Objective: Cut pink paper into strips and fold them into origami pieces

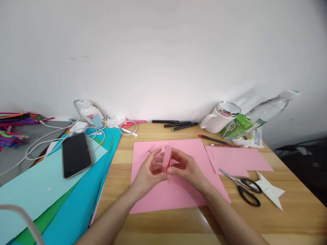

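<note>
A small folded piece of pink paper (167,158) stands upright between my two hands, above a large pink sheet (178,194) on the wooden table. My left hand (150,170) holds its left side, with the thumb near the lower edge. From the right, my right hand (185,167) pinches the same piece, thumb in front and fingers curled behind. A small pink scrap (150,150) rests on the sheet's upper left part, beyond my left hand.
Scissors (241,186) and a white paper shape (270,190) lie right, below pink paper (237,160). Behind are markers (185,126), a mug (217,117), a green carton (237,126) and a bottle (268,109). A phone (76,154) and cables lie on coloured sheets (76,207) at left.
</note>
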`<control>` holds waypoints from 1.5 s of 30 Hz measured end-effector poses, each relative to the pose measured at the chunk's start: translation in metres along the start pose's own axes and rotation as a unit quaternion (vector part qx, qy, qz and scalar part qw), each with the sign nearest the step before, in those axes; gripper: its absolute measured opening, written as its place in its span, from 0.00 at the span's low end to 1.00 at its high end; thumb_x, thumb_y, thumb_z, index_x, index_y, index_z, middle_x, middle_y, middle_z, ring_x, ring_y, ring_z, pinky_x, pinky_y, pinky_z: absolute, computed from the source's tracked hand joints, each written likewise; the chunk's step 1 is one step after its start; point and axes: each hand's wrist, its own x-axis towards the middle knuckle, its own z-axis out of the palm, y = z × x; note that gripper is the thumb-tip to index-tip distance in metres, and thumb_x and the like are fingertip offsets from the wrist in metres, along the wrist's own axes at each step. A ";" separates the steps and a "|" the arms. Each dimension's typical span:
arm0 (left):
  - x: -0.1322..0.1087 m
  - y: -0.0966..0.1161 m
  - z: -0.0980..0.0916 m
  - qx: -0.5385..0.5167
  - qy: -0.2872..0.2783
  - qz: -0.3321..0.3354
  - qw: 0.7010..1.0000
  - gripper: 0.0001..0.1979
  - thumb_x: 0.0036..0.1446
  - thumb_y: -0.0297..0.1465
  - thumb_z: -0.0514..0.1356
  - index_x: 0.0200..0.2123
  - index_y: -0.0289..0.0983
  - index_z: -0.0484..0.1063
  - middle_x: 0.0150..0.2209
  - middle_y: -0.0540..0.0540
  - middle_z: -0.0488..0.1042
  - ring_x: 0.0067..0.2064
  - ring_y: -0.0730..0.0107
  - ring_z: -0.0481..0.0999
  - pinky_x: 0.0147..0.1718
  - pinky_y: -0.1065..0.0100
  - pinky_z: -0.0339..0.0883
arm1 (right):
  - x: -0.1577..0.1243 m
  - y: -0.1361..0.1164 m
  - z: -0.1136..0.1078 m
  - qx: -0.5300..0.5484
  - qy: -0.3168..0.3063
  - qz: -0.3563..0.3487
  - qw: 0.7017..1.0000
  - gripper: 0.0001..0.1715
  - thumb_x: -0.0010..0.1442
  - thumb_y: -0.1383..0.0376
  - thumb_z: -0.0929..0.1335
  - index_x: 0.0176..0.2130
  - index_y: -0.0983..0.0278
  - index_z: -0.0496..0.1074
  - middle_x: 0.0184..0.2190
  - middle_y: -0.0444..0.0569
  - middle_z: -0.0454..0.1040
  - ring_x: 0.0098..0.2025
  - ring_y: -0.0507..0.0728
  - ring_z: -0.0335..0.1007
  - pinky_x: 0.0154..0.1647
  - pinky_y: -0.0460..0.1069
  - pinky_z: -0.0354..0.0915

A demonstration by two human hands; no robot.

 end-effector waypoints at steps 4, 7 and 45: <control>0.000 0.005 -0.001 0.040 0.021 0.042 0.998 0.28 0.51 0.30 0.61 0.56 0.39 0.58 0.50 0.40 0.70 0.49 0.60 0.71 0.45 0.62 0.65 | -0.001 -0.006 -0.004 0.008 0.005 -0.003 1.000 0.24 0.54 0.64 0.69 0.51 0.60 0.66 0.48 0.51 0.70 0.47 0.58 0.67 0.47 0.54 0.64; 0.000 0.008 -0.003 0.074 0.040 0.050 0.995 0.23 0.53 0.30 0.59 0.53 0.37 0.64 0.52 0.40 0.69 0.52 0.58 0.68 0.48 0.63 0.62 | 0.000 -0.007 -0.007 -0.004 0.031 0.017 0.999 0.16 0.55 0.64 0.68 0.45 0.62 0.71 0.41 0.49 0.74 0.41 0.57 0.70 0.43 0.52 0.64; 0.002 0.003 -0.009 -0.025 0.078 -0.093 0.992 0.13 0.46 0.36 0.64 0.28 0.31 0.75 0.26 0.44 0.76 0.26 0.71 0.71 0.25 0.71 0.62 | 0.002 0.009 -0.008 -0.257 0.221 -0.076 0.938 0.12 0.54 0.63 0.66 0.40 0.61 0.74 0.29 0.46 0.66 0.30 0.53 0.64 0.27 0.47 0.64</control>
